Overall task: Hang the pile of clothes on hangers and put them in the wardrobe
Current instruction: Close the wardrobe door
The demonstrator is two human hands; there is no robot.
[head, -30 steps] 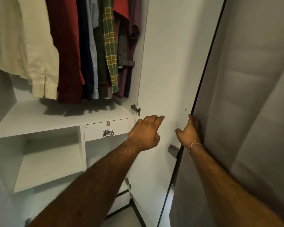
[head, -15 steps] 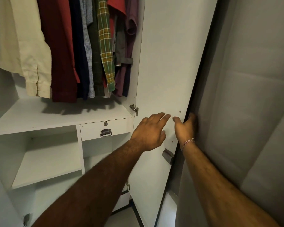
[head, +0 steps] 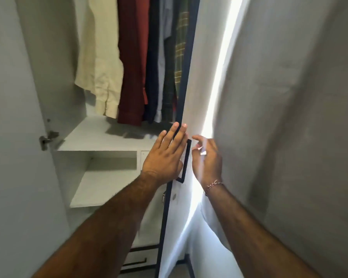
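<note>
Head view: wardrobe (head: 100, 135) open, white interior w/ shelves. Shirts hang in a row at top: cream shirt (head: 100, 63) leftmost, dark red shirt (head: 132, 63) next, then navy, pale grey, and a plaid shirt (head: 181, 53) partly hidden behind the door edge. Hangers not visible.

R door (head: 191, 83) seen nearly edge-on, dark trim, black bar handle (head: 186, 160) on its front. L door (head: 12, 137) stands open at frame left, metal hinge (head: 46, 139) on it.

Left hand (head: 165, 157) flat, fingers straight and together, lying against the R door's edge just beside the handle; holds nothing.

Right hand (head: 206, 157) on the door's outer side, fingers loosely spread and a bit curled, motion-blurred; cannot tell if it touches the door. Thread bracelet (head: 214, 184) on that wrist.

Grey wall (head: 289, 117) fills frame right.
</note>
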